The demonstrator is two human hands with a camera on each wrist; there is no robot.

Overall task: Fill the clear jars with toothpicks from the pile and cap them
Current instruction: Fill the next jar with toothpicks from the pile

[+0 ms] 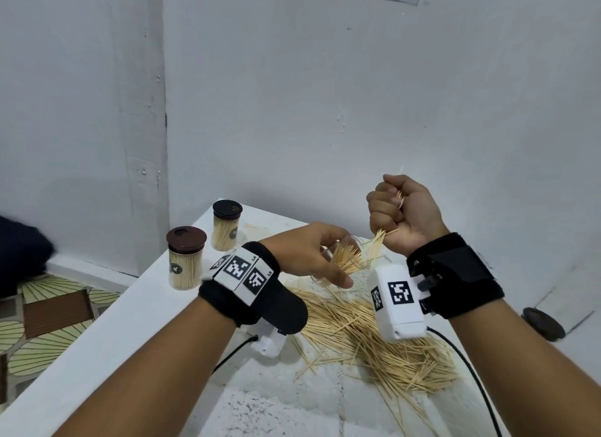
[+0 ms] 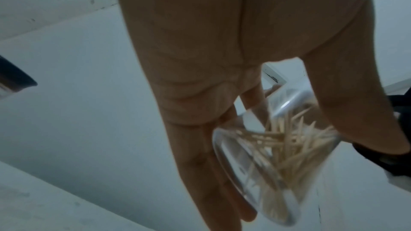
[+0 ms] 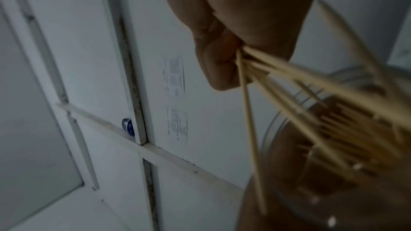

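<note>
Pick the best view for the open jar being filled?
Left wrist: the jar shows nearly whole, tilted, toothpicks inside, held in the left hand, though blurred. Head view shows only part of it behind that hand's fingers. Right wrist catches just its rim at the frame edge, behind blurred sticks.
</note>
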